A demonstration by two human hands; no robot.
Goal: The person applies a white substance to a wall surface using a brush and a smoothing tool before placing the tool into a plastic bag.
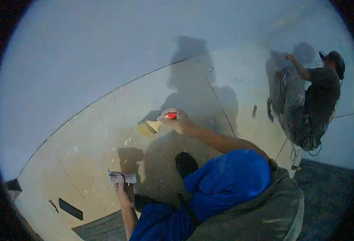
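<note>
My right hand is closed around the handle of a wide flat tool, much like a putty knife. Its handle end is red, and its broad yellowish part points left, over the pale boards. Whether it touches them I cannot tell. Lower and to the left, my left hand grips a narrow, pale lavender-grey tray-like piece from below. A dark band or gap crosses its middle. What lies on it is too blurred to make out.
A bluish-white wall rises beyond the boards. At the right, a co-worker in a dark cap crouches, one arm raised towards the wall. A dark flat bar and a grey ribbed mat lie lower left. Dark flooring stretches along the right.
</note>
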